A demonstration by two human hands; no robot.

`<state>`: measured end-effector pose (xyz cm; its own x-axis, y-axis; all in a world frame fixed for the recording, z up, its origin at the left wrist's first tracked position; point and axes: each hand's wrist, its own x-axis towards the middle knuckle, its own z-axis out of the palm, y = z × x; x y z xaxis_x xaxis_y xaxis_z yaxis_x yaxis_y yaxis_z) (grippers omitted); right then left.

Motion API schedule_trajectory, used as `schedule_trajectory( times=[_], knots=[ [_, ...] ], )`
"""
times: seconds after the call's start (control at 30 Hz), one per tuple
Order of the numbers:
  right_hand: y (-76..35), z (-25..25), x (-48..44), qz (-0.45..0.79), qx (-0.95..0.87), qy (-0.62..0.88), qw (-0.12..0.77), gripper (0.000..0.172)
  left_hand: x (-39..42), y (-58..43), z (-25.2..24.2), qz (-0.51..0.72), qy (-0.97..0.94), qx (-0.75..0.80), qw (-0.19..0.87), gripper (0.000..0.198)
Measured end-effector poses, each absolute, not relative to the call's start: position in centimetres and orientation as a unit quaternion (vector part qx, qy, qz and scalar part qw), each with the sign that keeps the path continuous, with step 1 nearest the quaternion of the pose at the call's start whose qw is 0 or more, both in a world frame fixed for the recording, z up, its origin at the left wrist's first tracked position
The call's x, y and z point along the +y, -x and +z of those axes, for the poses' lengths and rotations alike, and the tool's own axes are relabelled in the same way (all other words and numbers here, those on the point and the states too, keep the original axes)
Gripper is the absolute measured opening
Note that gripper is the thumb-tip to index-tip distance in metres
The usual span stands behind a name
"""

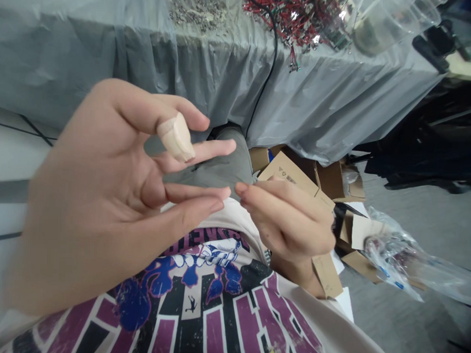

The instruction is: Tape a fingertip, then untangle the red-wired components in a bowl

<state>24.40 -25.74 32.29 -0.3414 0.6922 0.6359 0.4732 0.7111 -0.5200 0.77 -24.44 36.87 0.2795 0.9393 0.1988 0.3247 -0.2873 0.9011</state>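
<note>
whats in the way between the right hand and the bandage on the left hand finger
No loose object, only the left hand itself: its next finger lies just beside the bandage, on the side toward the right hand.

The head camera looks down closely at both hands (92, 192).
</note>
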Motion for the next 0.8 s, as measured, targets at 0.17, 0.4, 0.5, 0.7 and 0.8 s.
schedule_trajectory(
  times=[0.17,0.4,0.5,0.7,0.8],
  knots=[
    [-22.3,32.2,-25.7,0.537,-0.519,0.343,0.57,0.035,-24.4,-1.8,36.9,0.403,-0.692,0.446,0.399,0.022],
    [-21.7,31.9,-25.2,0.803,-0.313,0.165,0.48,0.042,-23.7,-3.0,36.7,0.325,-0.82,0.384,0.273,0.012],
    [-21.8,32.0,-25.3,0.813,-0.305,0.137,0.476,0.036,-23.7,-3.1,36.5,0.33,-0.823,0.385,0.257,0.013],
    [-21.7,32.4,-25.5,0.828,-0.285,0.125,0.466,0.035,-23.8,-3.0,37.1,0.329,-0.821,0.384,0.265,0.016],
    [-21.7,32.5,-25.2,0.834,-0.276,0.136,0.459,0.036,-24.0,-2.7,36.7,0.364,-0.81,0.371,0.271,0.005]
  ],
)
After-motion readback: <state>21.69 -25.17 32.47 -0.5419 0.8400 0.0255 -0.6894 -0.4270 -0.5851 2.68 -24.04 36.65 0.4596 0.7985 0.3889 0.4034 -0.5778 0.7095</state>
